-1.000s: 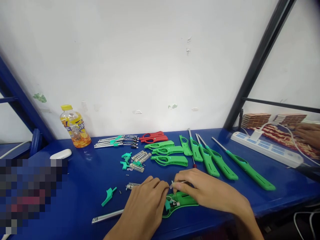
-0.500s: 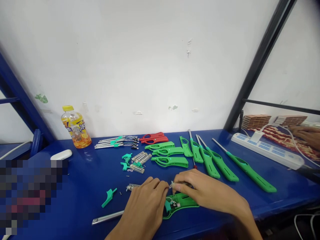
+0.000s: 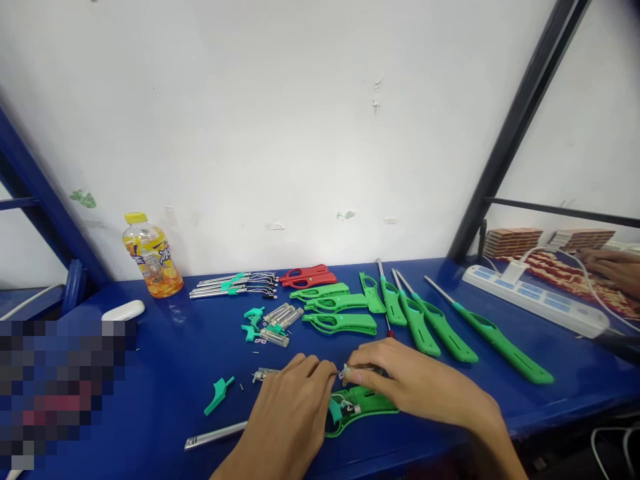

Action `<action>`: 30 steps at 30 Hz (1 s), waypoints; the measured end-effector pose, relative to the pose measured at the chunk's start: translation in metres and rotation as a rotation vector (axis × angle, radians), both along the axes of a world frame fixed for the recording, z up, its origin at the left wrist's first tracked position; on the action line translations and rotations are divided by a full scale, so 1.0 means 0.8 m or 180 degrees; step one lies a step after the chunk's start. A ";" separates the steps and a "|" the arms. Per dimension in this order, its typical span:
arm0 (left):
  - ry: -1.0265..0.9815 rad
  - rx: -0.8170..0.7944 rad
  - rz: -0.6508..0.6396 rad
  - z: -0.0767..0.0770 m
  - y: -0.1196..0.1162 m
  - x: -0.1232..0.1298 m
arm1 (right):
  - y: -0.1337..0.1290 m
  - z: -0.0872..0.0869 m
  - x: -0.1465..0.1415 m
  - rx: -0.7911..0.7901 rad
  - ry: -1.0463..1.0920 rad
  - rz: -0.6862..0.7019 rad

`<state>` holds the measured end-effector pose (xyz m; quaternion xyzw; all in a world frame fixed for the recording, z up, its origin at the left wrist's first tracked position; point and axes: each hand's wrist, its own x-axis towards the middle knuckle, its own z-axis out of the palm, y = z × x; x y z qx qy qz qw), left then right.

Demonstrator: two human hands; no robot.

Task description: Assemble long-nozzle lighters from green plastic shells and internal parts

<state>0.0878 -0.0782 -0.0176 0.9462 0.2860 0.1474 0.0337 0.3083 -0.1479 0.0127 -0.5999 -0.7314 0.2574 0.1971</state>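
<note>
At the front centre, my left hand [image 3: 295,407] has its fingers bent and pressed together, with the fingertips at a tiny pinkish clip [image 3: 342,375]. My right hand [image 3: 400,377] pinches a clear lighter tank [image 3: 349,369], most of it hidden under the fingers. Beneath both hands lies an open green lighter shell [image 3: 373,400] with a teal trigger [image 3: 335,409], wires and a black part inside. A metal tube [image 3: 215,437] extends left from under my left hand. Another clear tank [image 3: 264,375] shows beside the left hand, and a loose teal trigger [image 3: 219,395] lies farther left.
Behind the hands lie metal tubes with wires [image 3: 230,285], red shells [image 3: 307,275], green shells [image 3: 340,324], clear tanks [image 3: 283,315] and several long green lighters [image 3: 505,343]. A bottle [image 3: 153,257] and white case [image 3: 123,311] stand left; a power strip [image 3: 535,300] lies right. Another person's hand [image 3: 613,270] shows at far right.
The fingers of both hands stay almost in place; the small clip between them shows slightly more clearly. Everything else looks unchanged apart from a slight camera shift.
</note>
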 end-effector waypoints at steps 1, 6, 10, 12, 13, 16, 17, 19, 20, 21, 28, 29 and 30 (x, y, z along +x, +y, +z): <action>0.0029 -0.0012 -0.0015 0.000 0.000 0.000 | -0.001 0.000 0.000 -0.0021 -0.0002 -0.0005; 0.0170 -0.0112 -0.0015 0.003 0.000 0.001 | -0.002 0.000 0.002 -0.0097 -0.0033 -0.0033; 0.0285 -0.0187 -0.0010 0.006 -0.001 0.002 | 0.000 0.000 0.001 -0.0101 -0.0036 -0.0010; 0.0330 -0.0219 -0.0017 0.007 -0.001 0.003 | 0.000 -0.001 0.001 -0.0086 -0.0041 -0.0018; 0.0345 -0.0234 -0.0019 0.008 -0.002 0.004 | 0.000 -0.001 0.000 -0.0082 -0.0039 -0.0020; 0.0374 -0.0285 -0.0046 0.008 -0.003 0.006 | -0.001 0.000 0.001 -0.0090 -0.0021 -0.0016; 0.0381 -0.0302 -0.0055 0.008 -0.003 0.006 | -0.001 0.000 0.001 -0.0101 -0.0025 -0.0012; 0.0384 -0.0326 -0.0055 0.008 -0.003 0.006 | -0.001 0.000 0.001 -0.0125 -0.0048 -0.0001; 0.0381 -0.0331 -0.0050 0.008 -0.003 0.006 | -0.001 0.001 0.001 -0.0131 -0.0058 0.0001; 0.0379 -0.0337 -0.0040 0.008 -0.002 0.006 | 0.000 0.001 0.001 -0.0132 -0.0061 0.0003; 0.0399 -0.0370 -0.0012 0.011 -0.005 0.007 | 0.000 0.004 0.000 -0.0121 -0.0040 0.0045; 0.0400 -0.0373 -0.0018 0.012 -0.005 0.008 | -0.001 0.004 0.000 -0.0122 -0.0034 0.0031; 0.0396 -0.0373 -0.0018 0.012 -0.005 0.008 | -0.002 0.004 0.000 -0.0124 -0.0033 0.0019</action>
